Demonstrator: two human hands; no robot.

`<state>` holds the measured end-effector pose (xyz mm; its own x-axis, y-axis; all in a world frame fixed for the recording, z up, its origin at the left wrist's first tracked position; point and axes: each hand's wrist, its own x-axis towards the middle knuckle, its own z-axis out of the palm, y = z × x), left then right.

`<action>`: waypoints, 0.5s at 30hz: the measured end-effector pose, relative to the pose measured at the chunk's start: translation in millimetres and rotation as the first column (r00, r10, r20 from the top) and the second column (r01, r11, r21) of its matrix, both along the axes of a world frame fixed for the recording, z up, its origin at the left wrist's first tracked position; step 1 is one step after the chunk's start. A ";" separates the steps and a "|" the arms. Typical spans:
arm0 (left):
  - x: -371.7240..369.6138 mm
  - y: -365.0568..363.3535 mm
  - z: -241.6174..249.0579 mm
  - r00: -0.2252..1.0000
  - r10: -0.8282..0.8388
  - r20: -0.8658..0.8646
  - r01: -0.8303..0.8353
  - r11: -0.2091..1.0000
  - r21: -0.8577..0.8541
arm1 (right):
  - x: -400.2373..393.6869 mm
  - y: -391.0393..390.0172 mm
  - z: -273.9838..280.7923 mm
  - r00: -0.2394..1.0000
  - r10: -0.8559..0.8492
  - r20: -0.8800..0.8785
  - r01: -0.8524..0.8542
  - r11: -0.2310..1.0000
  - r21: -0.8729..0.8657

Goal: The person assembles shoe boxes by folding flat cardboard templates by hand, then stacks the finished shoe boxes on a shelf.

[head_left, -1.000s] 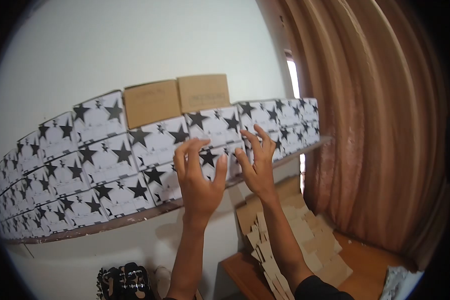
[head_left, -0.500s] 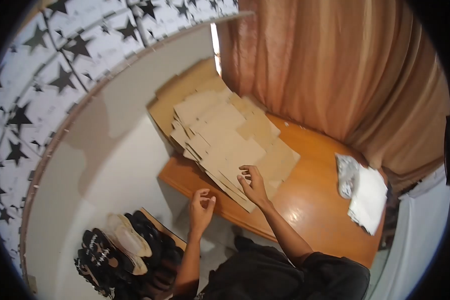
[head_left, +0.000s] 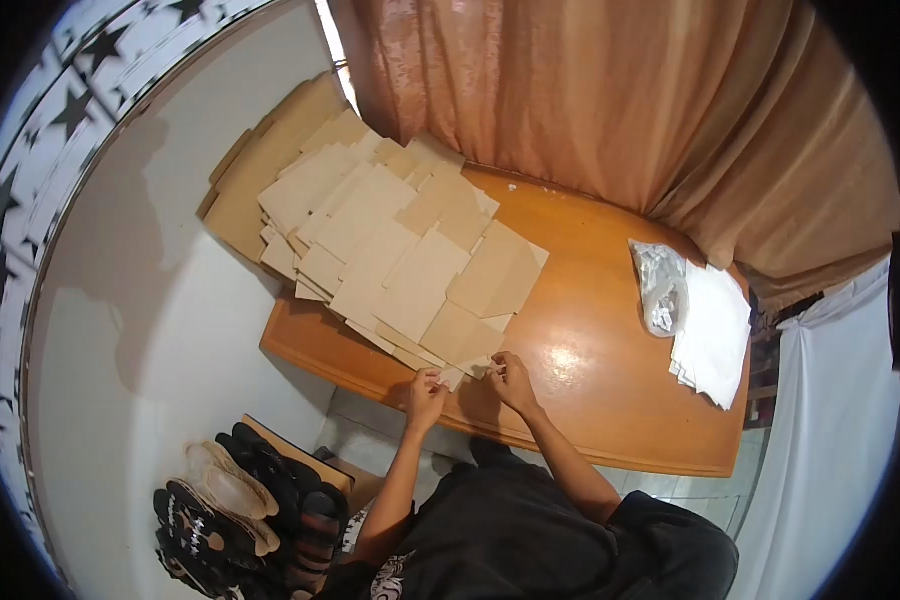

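Note:
A spread pile of flat brown cardboard pieces (head_left: 400,250) lies on the left part of the wooden table (head_left: 610,400). My left hand (head_left: 427,397) is at the pile's near corner, with its fingers drawn together over the table's front edge. Close by on the right, my right hand (head_left: 510,382) is at the same end of the pile, fingers curled in. What either hand grips, if anything, is too small to make out.
A clear plastic bag with small pieces (head_left: 660,290) lies beside a stack of white sheets (head_left: 712,335) at the table's right. Several shoes (head_left: 250,500) stand at the lower left. A brown curtain (head_left: 570,90) hangs behind the table.
The view has shifted, so the table and pile appear higher and farther left. Both hands have come down to the pile's near corner, and their fingers have closed.

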<state>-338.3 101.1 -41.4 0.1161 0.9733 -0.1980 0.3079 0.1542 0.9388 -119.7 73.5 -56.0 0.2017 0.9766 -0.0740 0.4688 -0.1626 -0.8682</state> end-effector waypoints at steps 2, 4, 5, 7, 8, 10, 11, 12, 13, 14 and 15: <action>12.6 11.2 -5.8 0.998 -0.032 -0.050 0.031 0.999 -0.022 | 10.5 9.0 -19.9 1.000 -0.006 -0.002 0.006 0.999 -0.053; 22.3 19.9 -17.9 0.983 -0.057 -0.174 0.047 0.997 -0.058 | 18.4 18.6 -47.4 0.998 -0.037 0.045 0.041 0.995 -0.089; 25.6 25.0 -24.8 0.981 -0.059 -0.183 0.050 0.997 -0.055 | 20.7 25.8 -59.1 0.999 -0.040 0.036 0.043 0.995 -0.086; 34.1 30.1 -39.3 0.981 -0.080 -0.178 0.079 0.997 -0.013 | 24.4 40.6 -70.0 0.990 -0.133 0.039 0.137 0.983 -0.124; 36.9 32.4 -45.3 0.980 -0.077 -0.182 0.075 0.997 -0.018 | 25.5 47.4 -72.5 0.991 -0.129 0.035 0.133 0.983 -0.130; 41.1 37.5 -50.4 0.971 -0.106 -0.214 0.102 0.994 -0.029 | 23.9 60.5 -67.9 0.974 -0.204 0.103 0.220 0.959 -0.181; 43.9 40.0 -52.6 0.971 -0.100 -0.215 0.097 0.995 -0.028 | 24.6 67.7 -64.4 0.975 -0.199 0.102 0.214 0.960 -0.180; 46.2 40.7 -49.8 0.963 -0.110 -0.247 0.103 0.994 -0.038 | 24.4 72.2 -63.5 0.975 -0.210 0.065 0.220 0.938 -0.268; 47.7 41.5 -46.9 0.952 -0.121 -0.280 0.111 0.992 -0.051 | 23.5 75.7 -62.6 0.974 -0.226 0.028 0.221 0.908 -0.355; 50.3 43.0 -44.5 0.952 -0.120 -0.282 0.109 0.993 -0.054 | 23.3 79.6 -61.6 0.974 -0.223 0.027 0.218 0.908 -0.358; 53.6 43.9 -41.9 0.959 -0.117 -0.259 0.101 0.992 -0.074 | 23.2 83.0 -62.6 0.965 -0.261 -0.002 0.241 0.894 -0.379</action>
<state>-284.7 145.0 -83.3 0.1568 0.9434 -0.2924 0.5604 0.1588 0.8129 -96.6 156.5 -118.6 0.4223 0.7933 -0.4386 0.3261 -0.5844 -0.7430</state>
